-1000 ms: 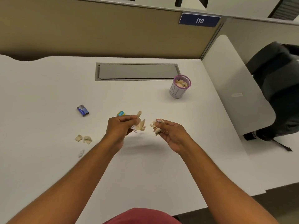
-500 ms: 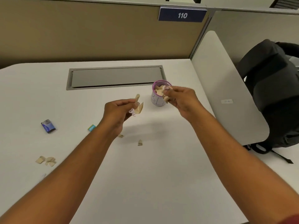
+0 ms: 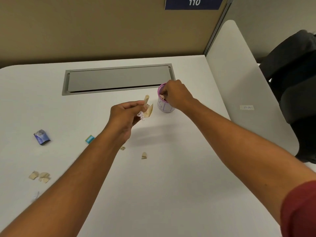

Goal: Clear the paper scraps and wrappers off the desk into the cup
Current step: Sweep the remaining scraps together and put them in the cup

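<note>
Your right hand (image 3: 176, 95) sits over the mouth of the cup (image 3: 165, 104), fingers curled down into the purple rim. You seem to be at the drop-off step, but whether those fingers have let go of their scraps or are pinching them I cannot tell, since the hand hides the opening. Your left hand (image 3: 125, 115) hovers just left of the cup, above the desk (image 3: 171, 185), pinching a small bunch of tan scraps (image 3: 147, 107) with a crumpled pale bit under them.

The next move, as I judge it, is to clear the right hand away and bring the left over the rim — the cup is narrow, so centre the bunch before you release, or pieces will flutter back onto the desk.

Plenty is left. A blue wrapper (image 3: 41, 136) and a teal wrapper (image 3: 89, 139) lie well to the left, two small tan bits (image 3: 144, 155) sit under your left forearm, a pair of tan pieces (image 3: 40, 176) lies near the left edge, and a pale shred (image 3: 35, 196) lies below them.
</note>
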A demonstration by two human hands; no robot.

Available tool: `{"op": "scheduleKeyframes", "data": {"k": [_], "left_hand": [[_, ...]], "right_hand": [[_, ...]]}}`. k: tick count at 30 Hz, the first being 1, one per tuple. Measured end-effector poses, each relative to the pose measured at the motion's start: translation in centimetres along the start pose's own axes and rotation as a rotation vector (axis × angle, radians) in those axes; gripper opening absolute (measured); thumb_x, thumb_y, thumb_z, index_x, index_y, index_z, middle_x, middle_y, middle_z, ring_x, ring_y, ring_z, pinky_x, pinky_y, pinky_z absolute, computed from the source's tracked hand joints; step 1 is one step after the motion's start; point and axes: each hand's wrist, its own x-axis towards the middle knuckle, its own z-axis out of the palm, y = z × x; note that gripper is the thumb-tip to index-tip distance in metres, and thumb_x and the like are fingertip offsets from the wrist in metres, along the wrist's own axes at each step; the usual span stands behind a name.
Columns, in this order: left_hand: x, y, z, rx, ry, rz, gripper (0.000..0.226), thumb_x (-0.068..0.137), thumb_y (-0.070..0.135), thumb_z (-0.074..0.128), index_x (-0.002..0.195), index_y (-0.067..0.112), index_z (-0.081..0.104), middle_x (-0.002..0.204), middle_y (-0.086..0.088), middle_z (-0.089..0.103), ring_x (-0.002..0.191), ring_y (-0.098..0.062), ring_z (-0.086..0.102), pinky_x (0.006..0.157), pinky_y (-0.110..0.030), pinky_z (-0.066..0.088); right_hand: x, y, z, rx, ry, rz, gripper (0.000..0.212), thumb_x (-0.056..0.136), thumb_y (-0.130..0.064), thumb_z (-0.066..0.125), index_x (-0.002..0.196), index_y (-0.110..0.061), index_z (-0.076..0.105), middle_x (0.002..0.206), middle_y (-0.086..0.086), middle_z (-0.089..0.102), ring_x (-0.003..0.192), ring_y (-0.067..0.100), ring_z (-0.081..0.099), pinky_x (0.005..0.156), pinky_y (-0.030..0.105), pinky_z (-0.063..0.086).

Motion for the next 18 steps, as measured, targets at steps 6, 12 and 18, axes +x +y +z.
{"op": "scheduleKeyframes", "data": {"k": [6,12,18], "left_hand": [[-0.3,-0.2,-0.2,0.005,0.009,-0.005,0.017,0.081,-0.002,0.08,0.091,0.011,0.082,0.091,-0.002,0.08,0.084,-0.016,0.075,0.063,-0.017,0.057],[-0.7,-0.5,-0.6,0.003,0.016,-0.009,0.016,0.081,-0.002,0.08,0.089,0.012,0.082,0.094,-0.003,0.08,0.083,-0.015,0.075,0.061,-0.017,0.057],[-1.1,-0.4,-1.0,-0.009,0.021,0.004,0.016,0.081,-0.003,0.08,0.089,0.011,0.081,0.079,0.005,0.079,0.067,-0.007,0.074,0.059,-0.016,0.056]], "right_hand": [[-0.1,-0.6,-3.5,0.055,-0.031,0.009,0.034,0.08,-0.02,0.085,0.113,-0.02,0.078,0.121,0.009,0.072,0.102,0.031,0.07,0.081,0.038,0.061],[0.0,-1.2,-4.5,0.066,-0.014,0.08,0.035,0.077,-0.02,0.089,0.111,-0.016,0.079,0.12,0.011,0.072,0.102,0.029,0.07,0.086,0.035,0.06],[0.1,-1.5,-1.9,-0.029,-0.064,0.079,0.041,0.086,-0.021,0.08,0.123,-0.008,0.071,0.125,0.015,0.07,0.113,0.034,0.068,0.098,0.04,0.057]]}}
